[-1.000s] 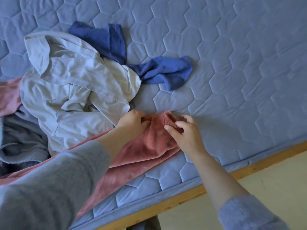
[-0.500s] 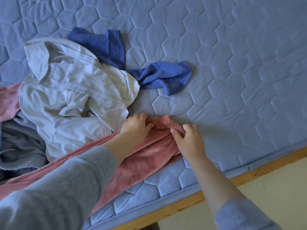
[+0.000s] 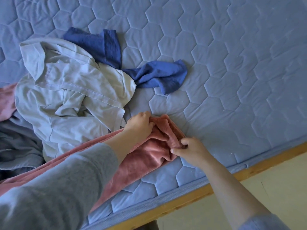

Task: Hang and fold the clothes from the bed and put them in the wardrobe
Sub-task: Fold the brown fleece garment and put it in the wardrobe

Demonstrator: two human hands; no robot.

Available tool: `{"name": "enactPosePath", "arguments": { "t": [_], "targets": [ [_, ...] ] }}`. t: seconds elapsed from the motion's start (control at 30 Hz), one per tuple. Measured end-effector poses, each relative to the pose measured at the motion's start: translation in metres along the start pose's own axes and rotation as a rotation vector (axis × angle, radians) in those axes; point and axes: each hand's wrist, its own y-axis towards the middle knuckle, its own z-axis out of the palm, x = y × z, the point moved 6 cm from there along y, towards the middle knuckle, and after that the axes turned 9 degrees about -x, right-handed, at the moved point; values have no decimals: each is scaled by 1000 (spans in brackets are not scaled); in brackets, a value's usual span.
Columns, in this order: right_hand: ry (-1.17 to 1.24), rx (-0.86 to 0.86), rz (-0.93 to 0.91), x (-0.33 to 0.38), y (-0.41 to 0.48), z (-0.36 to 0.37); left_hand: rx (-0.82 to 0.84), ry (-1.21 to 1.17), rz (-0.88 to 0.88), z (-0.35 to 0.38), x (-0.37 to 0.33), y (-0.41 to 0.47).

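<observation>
Fuzzy pink fleece garment (image 3: 146, 156) lies along the front edge of the quilted blue mattress (image 3: 232, 80). Left hand (image 3: 139, 125) has its fingers curled round the far corner, right hand (image 3: 191, 150) pinches the near corner btw thumb & fingers. Crumpled pale grey shirt (image 3: 66, 97) sits just beside the left hand
</observation>
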Motion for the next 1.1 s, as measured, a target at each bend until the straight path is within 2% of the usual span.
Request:
{"name": "enactPosePath", "arguments": {
  "t": [0.07,0.17,0.23,0.37,0.53,0.63,0.7,0.73,0.83,0.93,1.1],
  "targets": [
    [-166,-59,-89,7,-1,-11,-4,2,0,0,0,-1],
    [-418,-239,-204,18,-2,-28,-21,5,-2,-1,0,-3],
    [-375,-266,-188,16,-1,-26,-30,16,-2,-1,0,-4],
    [-105,-306,23,-6,3,-16,-46,46,18,-1,-3,-8],
    [20,-364,160,-11,3,3,-115,40,24,-9,-2,-15],
    [-96,-552,113,1,-13,-1,-220,-31,53,-21,0,-31],
    [-149,-692,-20,23,-29,-4,-280,-80,79,-30,4,-49],
    [-134,-710,-105,38,-38,-2,-299,-86,82,-35,9,-61],
    [-74,-595,-317,82,-59,23,-335,-87,36,-52,37,-98],
    [-76,-429,-391,117,-73,55,-375,-90,-77,-72,83,-134],
    [-79,-251,-503,174,-94,110,-393,-61,-242,-99,173,-193]
  ]
}}
